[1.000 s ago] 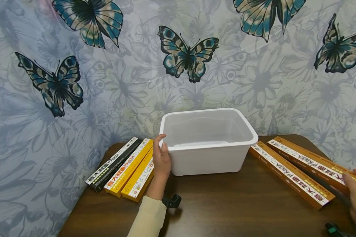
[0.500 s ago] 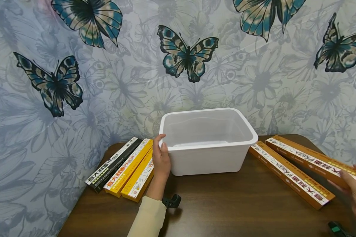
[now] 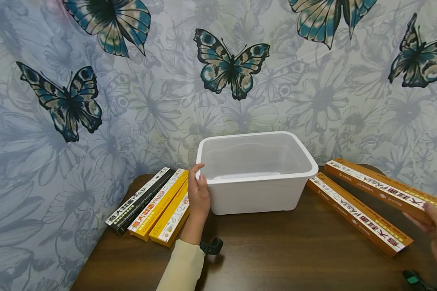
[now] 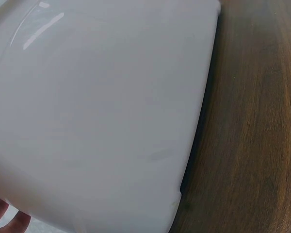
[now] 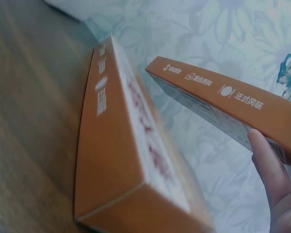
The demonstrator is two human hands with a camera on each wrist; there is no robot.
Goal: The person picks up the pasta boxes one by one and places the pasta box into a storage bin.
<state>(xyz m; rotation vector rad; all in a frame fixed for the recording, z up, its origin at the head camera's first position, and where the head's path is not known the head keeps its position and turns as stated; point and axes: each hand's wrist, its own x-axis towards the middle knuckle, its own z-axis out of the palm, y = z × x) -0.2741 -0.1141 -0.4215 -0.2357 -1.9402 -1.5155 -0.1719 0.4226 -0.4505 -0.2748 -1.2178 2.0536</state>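
A white plastic bin [image 3: 255, 196] stands in the middle of the table in the head view. My left hand [image 3: 199, 192] grips its left end by the rim, fingers over the edge; the left wrist view shows mostly the bin's side wall [image 4: 102, 107]. At the right, my right hand [image 3: 435, 222] holds the near end of an orange-brown pasta box [image 3: 378, 184], which is raised off the table. A second orange-brown pasta box [image 3: 360, 216] lies on the table beside it, and the right wrist view shows the held box [image 5: 223, 92] apart from this lying box [image 5: 111, 145].
Left of the bin lie a black pasta box [image 3: 138, 202] and two yellow pasta boxes [image 3: 158, 206], side by side. A butterfly-patterned wall covering [image 3: 153, 101] rises behind the brown table [image 3: 269, 250]. A black wristband with a green patch [image 3: 413, 279] shows at the lower right.
My right hand has lifted the far orange-brown pasta box from the table, and it now sits higher in view. My left hand stays on the bin.
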